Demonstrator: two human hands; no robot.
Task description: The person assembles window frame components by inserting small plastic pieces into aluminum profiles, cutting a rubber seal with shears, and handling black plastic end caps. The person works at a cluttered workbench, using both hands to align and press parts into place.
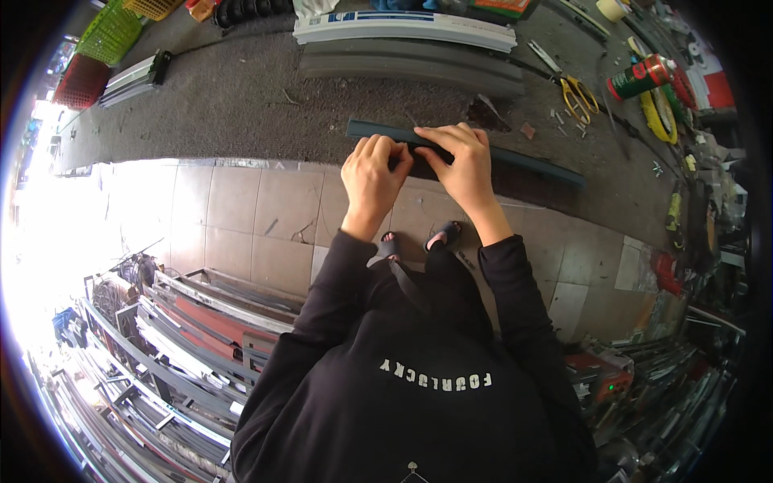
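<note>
A long dark blue-grey profile bar lies near the front edge of the carpeted bench, slanting a little down to the right. My right hand has its fingers over the bar's top and the thumb at its near side, gripping it. Just to the left, my left hand is closed in a pinch at the bar's near edge, its fingers curled. Whatever the left fingertips hold is too small and hidden to make out. The bar's left end sticks out past my left hand.
White profiles and grey ones lie at the back. Yellow-handled scissors, small metal pieces and a spray can are on the right. Baskets stand far left. Racks of metal bars stand behind me at left.
</note>
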